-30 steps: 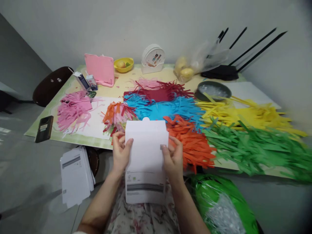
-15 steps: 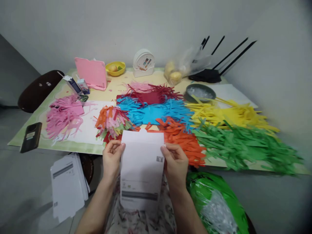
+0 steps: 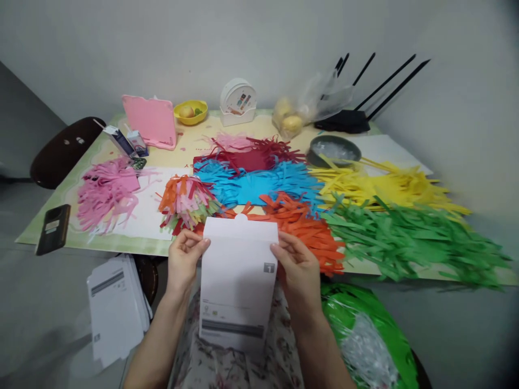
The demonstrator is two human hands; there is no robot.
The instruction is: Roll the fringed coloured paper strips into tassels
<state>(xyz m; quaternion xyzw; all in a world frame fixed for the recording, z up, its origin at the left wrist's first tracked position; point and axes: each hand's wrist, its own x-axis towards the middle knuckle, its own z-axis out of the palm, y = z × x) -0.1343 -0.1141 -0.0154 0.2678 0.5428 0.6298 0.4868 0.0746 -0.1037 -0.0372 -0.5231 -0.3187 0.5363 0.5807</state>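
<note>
A flat white cardboard box (image 3: pixel 235 281), printed with a "1" and a dark band, is held upright over my lap. My left hand (image 3: pixel 184 265) pinches its upper left edge between thumb and fingers. On the opposite upper edge, my right hand (image 3: pixel 298 270) grips it the same way. Just beyond the box lie fringed orange paper strips (image 3: pixel 306 232) and a multicoloured paper tassel (image 3: pixel 188 202). Behind those are blue fringed paper (image 3: pixel 257 186) and dark red fringed paper (image 3: pixel 251 159).
Yellow (image 3: pixel 385 189) and green fringed paper (image 3: pixel 421 240) spread rightward; pink fringed paper (image 3: pixel 107 189) lies left. A phone (image 3: pixel 53 229) sits at the table's left edge. A stack of flat white boxes (image 3: pixel 117 310) is at lower left, a green plastic bag (image 3: pixel 393 335) at lower right.
My right hand and the box's right edge have shifted slightly to the right, and the box looks a little wider. Both hands keep their hold, and the camera view has moved slightly.
</note>
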